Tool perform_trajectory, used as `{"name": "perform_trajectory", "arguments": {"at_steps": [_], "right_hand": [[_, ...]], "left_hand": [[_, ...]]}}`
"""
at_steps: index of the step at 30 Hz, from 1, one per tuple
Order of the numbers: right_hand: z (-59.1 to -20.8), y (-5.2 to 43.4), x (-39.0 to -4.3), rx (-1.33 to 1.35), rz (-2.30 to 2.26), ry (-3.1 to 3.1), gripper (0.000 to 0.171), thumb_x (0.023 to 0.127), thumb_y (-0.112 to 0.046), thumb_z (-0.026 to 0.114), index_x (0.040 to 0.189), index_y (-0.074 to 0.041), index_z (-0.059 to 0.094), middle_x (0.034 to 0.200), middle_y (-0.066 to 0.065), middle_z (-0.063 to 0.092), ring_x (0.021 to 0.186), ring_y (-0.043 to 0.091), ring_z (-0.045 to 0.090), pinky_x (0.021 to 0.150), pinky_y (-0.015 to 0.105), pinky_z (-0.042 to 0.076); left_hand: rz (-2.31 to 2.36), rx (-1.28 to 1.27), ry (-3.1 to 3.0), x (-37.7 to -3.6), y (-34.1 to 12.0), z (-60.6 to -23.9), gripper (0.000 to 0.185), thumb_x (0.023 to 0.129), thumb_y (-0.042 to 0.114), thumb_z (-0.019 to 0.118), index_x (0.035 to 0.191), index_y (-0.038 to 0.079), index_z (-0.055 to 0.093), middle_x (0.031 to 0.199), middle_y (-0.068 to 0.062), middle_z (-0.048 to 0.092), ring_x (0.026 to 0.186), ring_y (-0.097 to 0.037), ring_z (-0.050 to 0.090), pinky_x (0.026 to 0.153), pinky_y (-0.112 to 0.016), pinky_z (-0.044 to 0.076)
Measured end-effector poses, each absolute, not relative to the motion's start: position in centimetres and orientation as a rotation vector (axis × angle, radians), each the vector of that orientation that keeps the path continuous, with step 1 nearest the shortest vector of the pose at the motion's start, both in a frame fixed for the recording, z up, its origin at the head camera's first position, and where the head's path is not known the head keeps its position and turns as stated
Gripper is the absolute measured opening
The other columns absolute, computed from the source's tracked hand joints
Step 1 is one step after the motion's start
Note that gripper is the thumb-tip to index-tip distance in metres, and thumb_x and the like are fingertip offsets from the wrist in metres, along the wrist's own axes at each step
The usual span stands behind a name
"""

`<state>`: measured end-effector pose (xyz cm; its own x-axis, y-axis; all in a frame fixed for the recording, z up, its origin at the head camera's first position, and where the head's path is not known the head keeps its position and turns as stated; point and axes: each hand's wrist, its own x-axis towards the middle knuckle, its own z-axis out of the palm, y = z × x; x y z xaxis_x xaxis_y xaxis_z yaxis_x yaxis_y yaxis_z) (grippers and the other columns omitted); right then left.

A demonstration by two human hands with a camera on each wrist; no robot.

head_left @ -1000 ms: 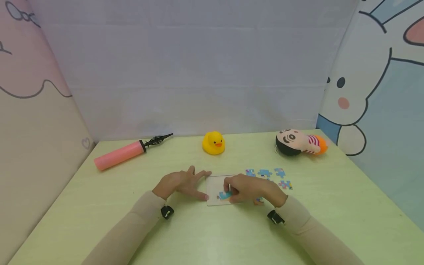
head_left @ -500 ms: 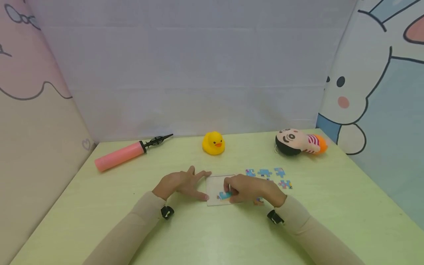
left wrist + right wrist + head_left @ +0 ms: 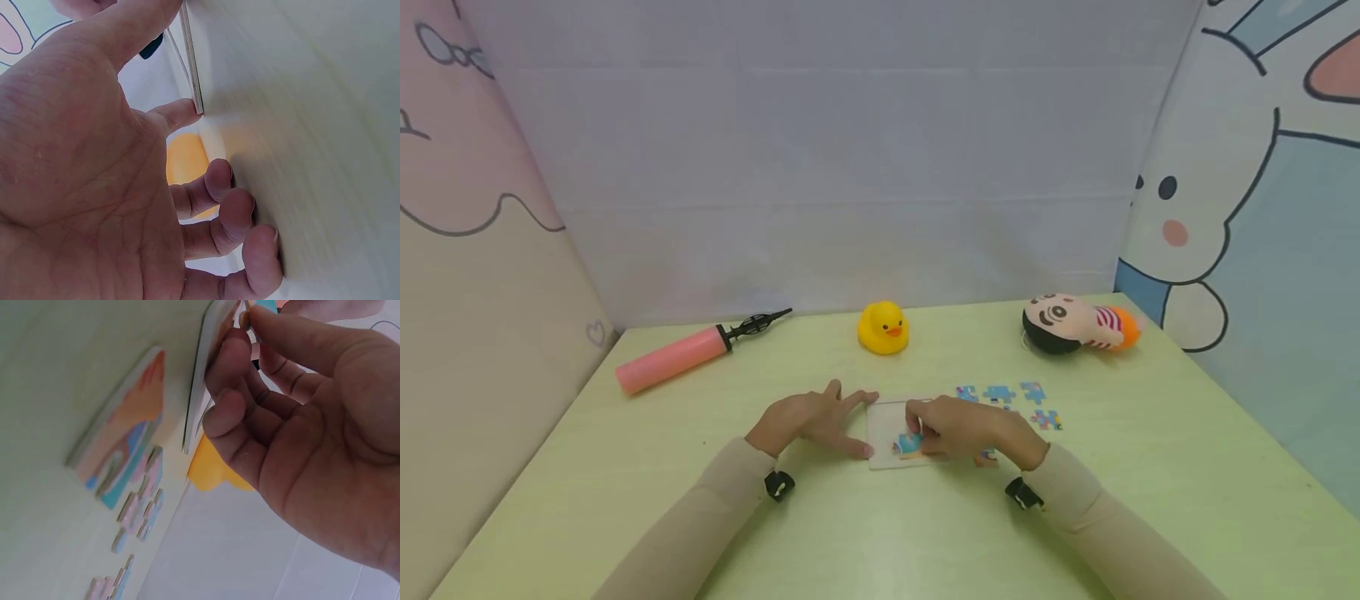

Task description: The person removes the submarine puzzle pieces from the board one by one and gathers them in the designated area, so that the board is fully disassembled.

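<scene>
Open table (image 3: 625,467) near and left of the puzzle board (image 3: 883,417). Loose puzzle pieces (image 3: 1011,400) crowding its right; duck (image 3: 883,327), doll (image 3: 1078,323) and pump (image 3: 677,353) lining the far edge.

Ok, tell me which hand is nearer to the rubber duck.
Left, narrowly. The left hand lies in front of the rubber duck, a little to its left, fingers on the puzzle tray. The right hand sits further toward the person, pinching a puzzle piece.

green table (image 3: 625,467), pump (image 3: 679,352), duck (image 3: 883,328), doll (image 3: 1075,323), puzzle pieces (image 3: 1009,395)
</scene>
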<state>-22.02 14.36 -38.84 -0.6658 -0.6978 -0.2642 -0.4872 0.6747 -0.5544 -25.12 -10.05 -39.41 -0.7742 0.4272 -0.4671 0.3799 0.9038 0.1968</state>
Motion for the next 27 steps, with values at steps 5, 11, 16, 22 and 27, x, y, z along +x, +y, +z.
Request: {"name": "perform_trajectory", "arguments": {"at_steps": [5, 11, 16, 22, 27], "right_hand": [[-38.7, 14.7, -22.1, -0.971, -0.657, 2.386, 0.012, 0.1, -0.004, 0.058, 0.093, -0.011, 0.051, 0.069, -0.004, 0.043, 0.055, 0.008, 0.042, 0.055, 0.021, 0.036], [-38.3, 15.2, -22.5, -1.105, -0.669, 2.377, 0.017, 0.1, -0.005, 0.06, 0.087, -0.012, 0.05, 0.076, -0.006, 0.046, 0.067, 0.007, 0.045, 0.063, 0.022, 0.037], [-37.6, 16.0, -22.7, -1.131, -0.63, 2.385, 0.018, 0.098, -0.006, 0.063, 0.086, -0.013, 0.052, 0.078, -0.008, 0.051, 0.07, 0.006, 0.051, 0.067, 0.023, 0.042], [-36.4, 17.3, -23.0, -1.164, -0.57, 2.404, 0.017, 0.095, -0.006, 0.067, 0.086, -0.013, 0.056, 0.079, -0.009, 0.055, 0.071, 0.006, 0.054, 0.068, 0.024, 0.045], [-35.7, 18.2, -23.1, -1.126, -0.569, 2.404, 0.019, 0.093, -0.003, 0.07, 0.083, -0.014, 0.058, 0.077, -0.008, 0.056, 0.071, 0.007, 0.052, 0.067, 0.024, 0.045]], "left_hand": [[0.131, 0.575, 2.555, -24.9, -10.1, -39.6, 0.089, 0.082, 0.069, 0.067, 0.156, 0.04, 0.027, 0.13, -0.015, 0.039, 0.091, -0.031, 0.057, 0.078, -0.048, 0.048], [0.097, 0.582, 2.574, -25.0, -10.1, -39.7, 0.088, 0.083, 0.07, 0.066, 0.156, 0.041, 0.026, 0.128, -0.014, 0.04, 0.088, -0.029, 0.057, 0.077, -0.046, 0.048], [0.092, 0.577, 2.566, -25.1, -10.1, -39.6, 0.089, 0.082, 0.07, 0.066, 0.156, 0.042, 0.026, 0.13, -0.015, 0.039, 0.088, -0.03, 0.057, 0.077, -0.047, 0.048], [0.089, 0.592, 2.573, -25.1, -10.0, -39.5, 0.089, 0.083, 0.069, 0.066, 0.157, 0.041, 0.026, 0.131, -0.016, 0.039, 0.089, -0.03, 0.057, 0.079, -0.048, 0.048], [0.116, 0.598, 2.57, -25.1, -10.0, -39.6, 0.089, 0.083, 0.068, 0.067, 0.157, 0.039, 0.026, 0.136, -0.019, 0.038, 0.091, -0.032, 0.057, 0.081, -0.051, 0.048]]}}
